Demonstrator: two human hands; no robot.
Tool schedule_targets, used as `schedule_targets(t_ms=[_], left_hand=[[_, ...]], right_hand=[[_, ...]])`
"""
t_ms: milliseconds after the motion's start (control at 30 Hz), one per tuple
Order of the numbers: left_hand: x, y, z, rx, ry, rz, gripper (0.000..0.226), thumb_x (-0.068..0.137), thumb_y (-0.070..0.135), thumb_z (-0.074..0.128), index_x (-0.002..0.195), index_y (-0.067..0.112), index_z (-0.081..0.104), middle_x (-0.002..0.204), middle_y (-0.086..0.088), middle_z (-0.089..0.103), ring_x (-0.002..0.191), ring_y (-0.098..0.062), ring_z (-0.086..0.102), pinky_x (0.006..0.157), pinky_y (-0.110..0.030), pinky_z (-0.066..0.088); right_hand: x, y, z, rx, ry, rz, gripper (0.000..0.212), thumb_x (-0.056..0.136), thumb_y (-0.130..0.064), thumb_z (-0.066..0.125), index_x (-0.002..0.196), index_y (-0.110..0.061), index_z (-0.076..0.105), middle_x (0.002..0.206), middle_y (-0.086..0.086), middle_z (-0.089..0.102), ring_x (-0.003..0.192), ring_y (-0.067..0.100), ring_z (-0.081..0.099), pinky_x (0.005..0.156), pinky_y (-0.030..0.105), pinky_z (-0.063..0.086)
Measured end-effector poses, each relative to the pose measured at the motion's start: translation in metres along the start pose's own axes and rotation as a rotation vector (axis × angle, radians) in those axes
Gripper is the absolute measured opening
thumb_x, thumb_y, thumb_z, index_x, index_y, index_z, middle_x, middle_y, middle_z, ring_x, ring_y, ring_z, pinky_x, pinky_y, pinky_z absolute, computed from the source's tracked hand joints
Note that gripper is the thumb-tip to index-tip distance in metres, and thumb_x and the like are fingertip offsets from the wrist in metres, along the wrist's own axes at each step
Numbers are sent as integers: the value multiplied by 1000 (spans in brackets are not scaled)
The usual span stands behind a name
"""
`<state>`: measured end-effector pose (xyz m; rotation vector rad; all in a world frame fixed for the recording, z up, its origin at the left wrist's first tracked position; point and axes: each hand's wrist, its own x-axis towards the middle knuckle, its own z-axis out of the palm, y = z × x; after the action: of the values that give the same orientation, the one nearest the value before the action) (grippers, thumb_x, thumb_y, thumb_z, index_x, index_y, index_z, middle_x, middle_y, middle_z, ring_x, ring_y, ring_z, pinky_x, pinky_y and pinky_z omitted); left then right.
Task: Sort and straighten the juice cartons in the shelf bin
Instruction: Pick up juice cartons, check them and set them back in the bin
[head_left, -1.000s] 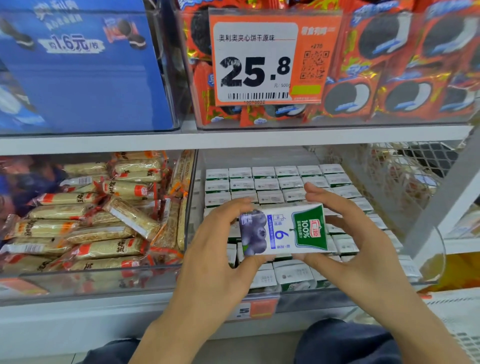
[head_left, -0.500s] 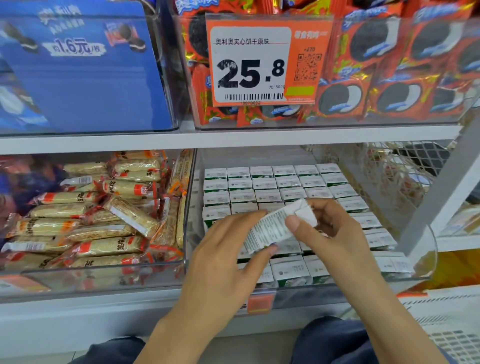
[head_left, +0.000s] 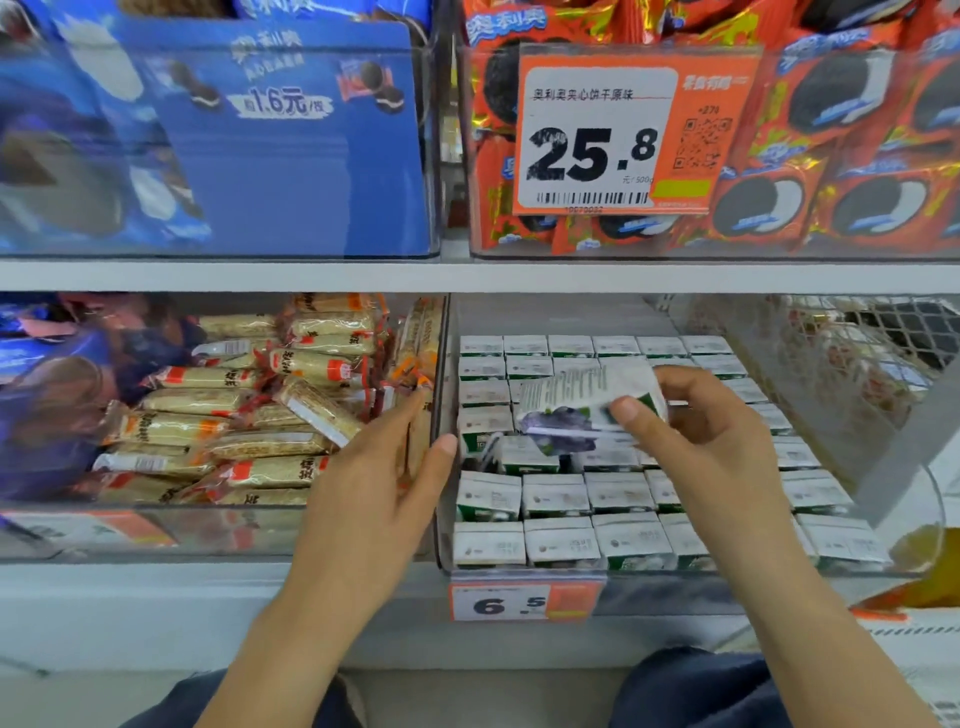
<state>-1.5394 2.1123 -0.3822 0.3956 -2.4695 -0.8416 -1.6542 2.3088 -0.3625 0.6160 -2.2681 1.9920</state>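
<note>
A clear plastic shelf bin (head_left: 441, 519) on the lower shelf holds rows of small white-and-green juice cartons (head_left: 556, 493) standing upright. My right hand (head_left: 706, 447) grips one blueberry juice carton (head_left: 576, 400), tilted on its side above the middle rows of the bin. My left hand (head_left: 384, 483) is off the carton, fingers apart, hovering by the bin's left wall with its thumb near the wall. A gap shows among the cartons just under the held one.
A clear bin of wrapped snack bars (head_left: 249, 415) sits to the left. Cookie packs fill the upper shelf behind a 25.8 price tag (head_left: 623, 135). A 6.5 price tag (head_left: 519, 603) hangs on the bin front. A wire mesh divider (head_left: 841, 364) stands at right.
My left hand has let go of the carton and moved left to the bin wall. My right hand alone now holds it, turned and lifted further back over the bin.
</note>
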Motion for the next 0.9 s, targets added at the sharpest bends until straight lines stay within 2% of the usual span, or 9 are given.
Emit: schedule_targets(t_ms=[67,133,267,367,467,600,700,800,900], left_hand=[[-1,-6,2,-39,-113,-91,66,89,68,31,141,30,43,122,10,61,102,1,52,75,4,31],[-2,-9,4,-78,-176,-97,66,83,69,24,133,35,51,112,11,65,96,-1,54,74,0,35],[1,-13,4,-34,-151,-55,54,85,67,23,115,38,58,92,12,65,85,-5,56,65,-8,38],[3,-13,6,5,-120,-30,51,86,65,23,105,33,58,79,14,59,74,-3,54,56,-14,35],[4,-13,6,4,-103,-23,55,85,65,24,110,31,59,76,15,57,71,-4,52,54,-14,32],[4,-14,7,22,-100,-33,52,87,64,24,113,34,58,80,18,57,74,-4,52,55,-14,32],[3,-13,7,31,-97,-42,46,89,61,28,112,34,58,76,21,54,72,-3,50,54,-15,31],[3,-13,8,40,-91,-35,48,89,61,26,108,33,58,71,19,52,69,-4,50,53,-17,31],[3,-12,8,43,-85,-25,50,88,62,24,110,32,59,72,22,50,68,-3,49,54,-14,29]], right_hand=[[6,-3,10,-52,-21,-35,34,58,-57,68,83,-34,63,84,-18,68,75,1,63,57,11,48],[12,-7,23,-147,-80,-89,31,59,-57,68,82,-38,58,84,-19,65,80,-4,60,58,9,47],[24,-7,46,-402,-225,-202,30,68,-50,75,86,-34,56,89,-18,60,87,-1,53,63,16,47],[29,3,52,-416,-239,-197,27,70,-46,77,85,-33,58,87,-18,62,84,1,55,63,17,47],[30,11,50,-286,-239,-103,24,67,-50,74,79,-41,55,82,-23,63,80,-4,59,60,13,48],[32,12,50,-337,-251,-134,23,67,-50,74,78,-43,54,86,-25,62,83,-4,57,60,16,48],[33,11,49,-466,-228,-239,30,67,-50,74,87,-31,64,80,-26,57,84,-8,52,66,15,45],[31,5,50,-609,-237,-386,54,66,-60,64,99,-17,70,86,-7,65,73,1,53,63,18,44],[31,5,53,-709,-294,-423,58,66,-55,70,106,-13,71,95,5,68,77,21,63,68,25,45]])
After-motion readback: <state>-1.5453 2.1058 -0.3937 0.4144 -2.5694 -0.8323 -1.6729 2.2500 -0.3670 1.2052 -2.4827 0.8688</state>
